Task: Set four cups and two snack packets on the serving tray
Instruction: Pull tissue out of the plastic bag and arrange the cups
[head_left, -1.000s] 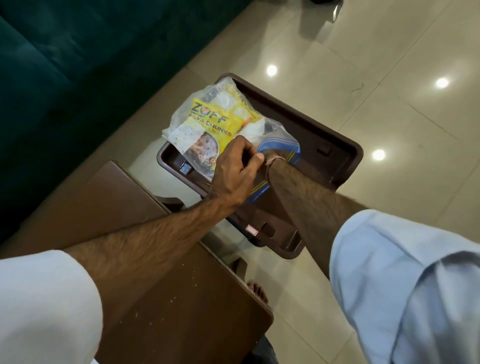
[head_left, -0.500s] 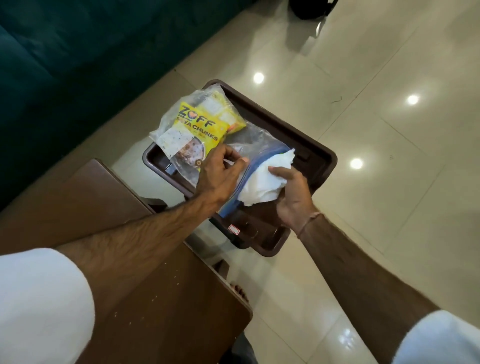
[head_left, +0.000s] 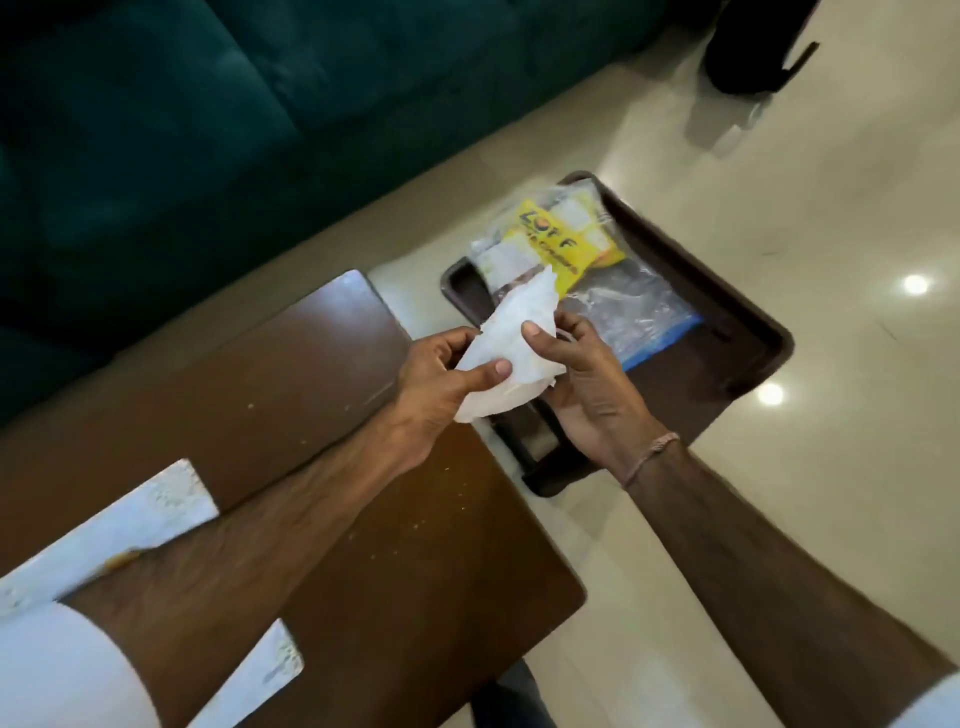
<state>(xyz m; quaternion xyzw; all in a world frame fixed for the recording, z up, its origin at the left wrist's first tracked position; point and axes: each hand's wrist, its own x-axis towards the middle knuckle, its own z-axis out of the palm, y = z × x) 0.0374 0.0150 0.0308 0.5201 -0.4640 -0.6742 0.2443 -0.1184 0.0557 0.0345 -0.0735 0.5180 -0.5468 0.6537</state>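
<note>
tray (head_left: 727, 270): yellow packet (head_left: 561, 239), clear zip bag (head_left: 628, 312) inside | left hand (head_left: 441, 384), right hand (head_left: 587, 384): both pinch white stack (head_left: 509, 353)

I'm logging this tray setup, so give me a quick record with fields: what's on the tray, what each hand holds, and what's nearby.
tray: brown serving tray on the tiled floor
on tray: yellow snack packet; clear zip bag
cups on tray: none visible
left hand: gripping white stack
right hand: gripping the same white stack
nearby: wooden table; green sofa
</note>
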